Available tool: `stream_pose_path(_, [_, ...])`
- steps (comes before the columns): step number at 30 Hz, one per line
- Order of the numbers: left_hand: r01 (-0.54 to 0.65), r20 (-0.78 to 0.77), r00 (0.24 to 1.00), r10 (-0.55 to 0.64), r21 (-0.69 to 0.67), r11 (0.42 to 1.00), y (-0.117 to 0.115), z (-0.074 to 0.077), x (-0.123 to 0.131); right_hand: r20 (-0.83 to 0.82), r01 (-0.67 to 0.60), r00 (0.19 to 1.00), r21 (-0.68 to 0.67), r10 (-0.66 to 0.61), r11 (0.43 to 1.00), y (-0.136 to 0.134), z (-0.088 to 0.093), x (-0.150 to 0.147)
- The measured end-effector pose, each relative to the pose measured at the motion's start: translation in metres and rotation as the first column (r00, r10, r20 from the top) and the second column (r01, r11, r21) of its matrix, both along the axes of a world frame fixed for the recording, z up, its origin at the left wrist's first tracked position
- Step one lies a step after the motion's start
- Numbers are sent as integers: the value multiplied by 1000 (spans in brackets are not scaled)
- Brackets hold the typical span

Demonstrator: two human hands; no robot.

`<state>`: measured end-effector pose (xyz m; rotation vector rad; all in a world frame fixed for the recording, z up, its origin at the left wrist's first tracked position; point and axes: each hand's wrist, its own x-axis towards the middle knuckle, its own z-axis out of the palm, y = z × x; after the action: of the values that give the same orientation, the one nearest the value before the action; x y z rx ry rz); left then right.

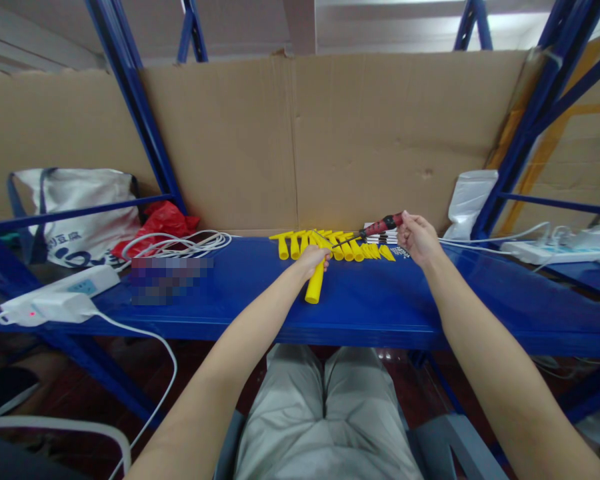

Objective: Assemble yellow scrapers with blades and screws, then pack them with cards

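Holding, head view: left hand (313, 259), fingers wrapped round one yellow piece (315, 288), just above the blue bench (380, 297); its tube end juts out below the hand, toward the person.
Right hand (420, 239): fingers pinched on the butt of a red-and-black screwdriver (380, 225).
Screwdriver: long axis slanting down and leftward from the right hand, shaft ending at the left fingers. Left hand nearer the tip, right hand at the far end.
Yellow piece: long axis running roughly toward the person, thus crossing the shaft's line at an angle. Contact between tip and piece: cannot tell; fingers cover the spot.
Yellow row (349, 251): similar pieces side by side on the bench, beyond the left hand.
Yellow wedges (386, 253): right end of the row.
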<state>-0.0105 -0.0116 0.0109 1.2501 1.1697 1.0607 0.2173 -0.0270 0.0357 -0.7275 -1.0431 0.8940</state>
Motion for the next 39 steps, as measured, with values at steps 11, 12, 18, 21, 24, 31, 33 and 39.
stream_pose_path(11, [-15, -10, 1000, 15, 24, 1000, -1, 0, 0, 24, 41, 999, -14, -40, 999, 2, -3, -2])
stream_pose_path(12, [-15, -10, 1000, 15, 27, 1000, -1, 0, 0, 28, 33, 999, -7, -33, 999, 1, -2, -2])
stream_pose_path(18, [-23, -5, 1000, 23, 33, 999, -2, 1, -1, 44, -12, 999, -15, 12, 1000, -2, 0, -4])
stream_pose_path(21, [-30, -6, 1000, 30, 27, 999, -2, 2, -1, 40, 39, 998, -4, -39, 999, 0, -1, -4])
stream_pose_path(24, [-28, -9, 1000, 28, 29, 999, -2, 2, -1, 12, 129, 992, -9, -129, 992, 3, -3, -3])
stream_pose_path(31, [-31, 4, 999, 31, 20, 999, 0, 1, -1, 8, 171, 985, -16, -171, 985, 6, -5, -2])
stream_pose_path(33, [-40, 3, 999, 40, 22, 999, -1, 2, -1, 11, 154, 988, -2, -153, 988, 6, -4, -2])
stream_pose_path(39, [-36, 0, 999, 36, 22, 999, -1, 2, -1, 17, 32, 999, -11, -32, 999, 0, 0, -3])
